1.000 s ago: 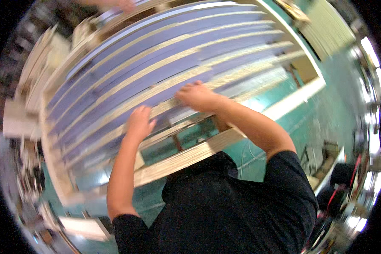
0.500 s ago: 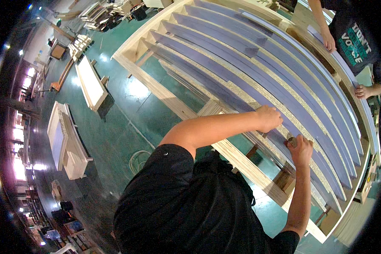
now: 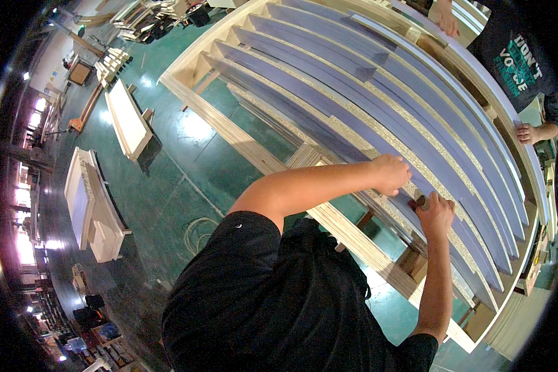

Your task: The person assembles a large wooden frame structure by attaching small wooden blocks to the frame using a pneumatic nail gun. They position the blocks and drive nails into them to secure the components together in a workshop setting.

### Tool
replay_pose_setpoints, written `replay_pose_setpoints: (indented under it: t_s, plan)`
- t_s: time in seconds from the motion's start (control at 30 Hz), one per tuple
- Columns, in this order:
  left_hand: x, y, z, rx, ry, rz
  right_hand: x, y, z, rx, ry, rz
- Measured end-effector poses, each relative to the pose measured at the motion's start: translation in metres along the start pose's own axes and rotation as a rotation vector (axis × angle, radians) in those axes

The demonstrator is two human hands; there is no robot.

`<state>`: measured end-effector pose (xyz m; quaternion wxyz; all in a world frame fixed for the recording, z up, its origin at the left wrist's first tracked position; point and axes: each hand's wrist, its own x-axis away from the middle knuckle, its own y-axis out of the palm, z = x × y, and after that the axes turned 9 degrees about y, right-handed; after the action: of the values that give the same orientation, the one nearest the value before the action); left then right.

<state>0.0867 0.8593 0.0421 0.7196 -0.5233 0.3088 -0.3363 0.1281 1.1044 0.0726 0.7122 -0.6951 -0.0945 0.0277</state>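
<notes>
A large pale wooden frame point(image 3: 229, 141) holds several long curved slats point(image 3: 328, 93) with grey-blue faces and speckled particleboard edges. Over the near slats, my left hand point(image 3: 390, 175) is closed, its fingers curled down at a slat's edge; whatever they grip is hidden. Just right of it and nearer to me, my right hand point(image 3: 437, 214) is closed around a small brown object point(image 3: 421, 201) with a rounded end, against the slats. Its kind is too small to tell.
Across the frame, a co-worker's hand point(image 3: 535, 133) rests on the curved outer rim; their other hand point(image 3: 446, 20) is near the far edge. Wooden panels point(image 3: 128, 121) and a stacked assembly point(image 3: 93, 208) stand on the green floor point(image 3: 167, 180) at left. A coiled cable point(image 3: 198, 235) lies beside me.
The co-worker's one hand has moved back and left along the far rim. My own hands stay nearly in place at the slats; the view has shifted slightly.
</notes>
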Motion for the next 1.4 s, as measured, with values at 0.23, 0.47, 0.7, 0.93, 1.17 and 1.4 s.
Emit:
replay_pose_setpoints:
  t_s: [0.23, 0.47, 0.7, 0.93, 1.17, 1.4]
  plan:
    - [-0.002, 0.004, -0.003, 0.015, -0.030, -0.033, 0.017, -0.002, 0.016, -0.143, -0.258, 0.177]
    - [-0.004, -0.006, 0.003, 0.027, -0.036, -0.076, -0.003, -0.012, -0.014, 0.043, 0.022, -0.032]
    - [-0.007, -0.003, -0.001, 0.058, -0.064, -0.096, 0.011, -0.017, 0.009, -0.081, -0.206, 0.079]
    - [-0.007, -0.001, 0.002, 0.041, -0.071, -0.049, 0.002, -0.014, 0.006, 0.005, -0.143, 0.077]
    - [-0.004, -0.002, 0.001, 0.037, -0.047, -0.063, 0.000, -0.009, -0.008, 0.014, -0.030, 0.070]
    - [-0.003, 0.007, -0.002, 0.029, -0.036, -0.010, 0.021, 0.000, 0.035, -0.106, -0.157, 0.141]
